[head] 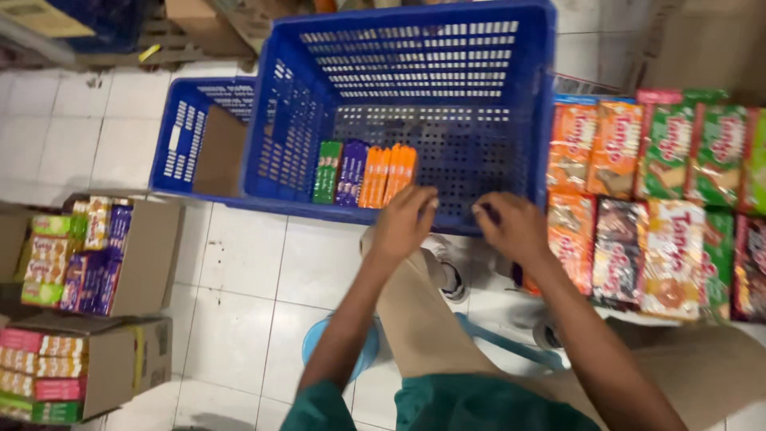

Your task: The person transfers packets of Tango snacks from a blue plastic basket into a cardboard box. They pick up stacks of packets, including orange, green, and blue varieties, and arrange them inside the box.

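- Both hands hover at the near rim of a large blue crate point(415, 120): the left hand point(405, 219), fingers curled together, sits just beside four upright snack packs; the right hand point(511, 227) is loosely closed, and whether it grips anything cannot be told.
- Far left of the crate, two open cardboard boxes point(148, 255) on the white tiled floor point(239, 271) hold stacked colourful packs.
- Behind the crate's left side, a second blue crate point(187, 136) stands partly hidden.
- Inside the crate, green, purple and two orange packs point(363, 174) stand in a row against its near wall.
- Right of the crate, orange, green, brown and red snack packets point(662, 199) lie in rows.
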